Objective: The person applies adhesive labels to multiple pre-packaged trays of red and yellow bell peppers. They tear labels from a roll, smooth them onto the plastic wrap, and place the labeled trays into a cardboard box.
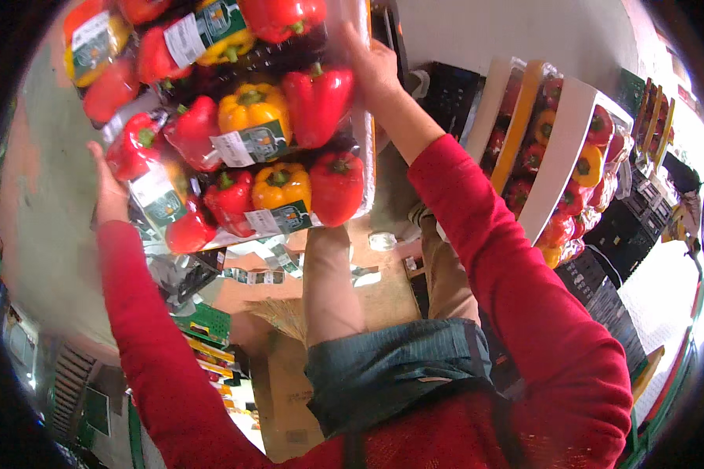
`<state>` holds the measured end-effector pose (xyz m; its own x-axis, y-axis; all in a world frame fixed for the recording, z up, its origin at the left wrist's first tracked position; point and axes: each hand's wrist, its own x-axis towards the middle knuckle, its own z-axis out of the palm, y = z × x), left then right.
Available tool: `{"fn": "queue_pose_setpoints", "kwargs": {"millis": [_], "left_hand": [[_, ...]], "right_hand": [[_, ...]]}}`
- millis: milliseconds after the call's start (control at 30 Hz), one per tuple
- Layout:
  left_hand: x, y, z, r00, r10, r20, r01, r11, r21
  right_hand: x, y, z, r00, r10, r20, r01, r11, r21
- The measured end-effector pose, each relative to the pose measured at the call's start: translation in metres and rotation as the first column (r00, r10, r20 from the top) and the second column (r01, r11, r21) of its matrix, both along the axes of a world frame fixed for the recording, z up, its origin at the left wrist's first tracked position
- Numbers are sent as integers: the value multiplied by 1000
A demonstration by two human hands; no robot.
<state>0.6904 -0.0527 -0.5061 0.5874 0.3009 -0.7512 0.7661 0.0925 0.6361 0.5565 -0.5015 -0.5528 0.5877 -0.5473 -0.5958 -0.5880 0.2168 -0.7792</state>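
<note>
Both hands hold a shallow crate (368,176), raised and tilted at the upper left. Inside lie several clear-wrapped packs of red and yellow bell peppers (254,109), with green-and-white labels on the film. My left hand (109,186) supports the crate's left side; its thumb shows, while the other fingers are mostly hidden. At the opposite edge, my right hand (374,66) grips the crate's upper right side, fingers partly out of sight behind the rim. The crate's top end runs out of the picture.
To the right stands a stack of pale crates (559,156) packed with wrapped peppers, beside a black crate (450,98). Below lie a strip of labels (254,276), straw-like bristles (284,314), a green crate (203,323) and a cardboard sheet (289,402).
</note>
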Motion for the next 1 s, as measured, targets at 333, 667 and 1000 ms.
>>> {"fn": "queue_pose_setpoints", "kwargs": {"millis": [333,667,1000], "left_hand": [[-402,-319,85,952,-239,192,150,909,388],[-720,-612,251,270,-922,-276,888,128,441],[-710,-620,229,125,-925,-358,862,-77,501]], "right_hand": [[-339,-445,-25,989,-142,27,139,885,-444],[-474,-548,-83,454,563,-690,-890,245,-386],[-496,-470,-205,691,649,-318,-709,694,-124]]}}
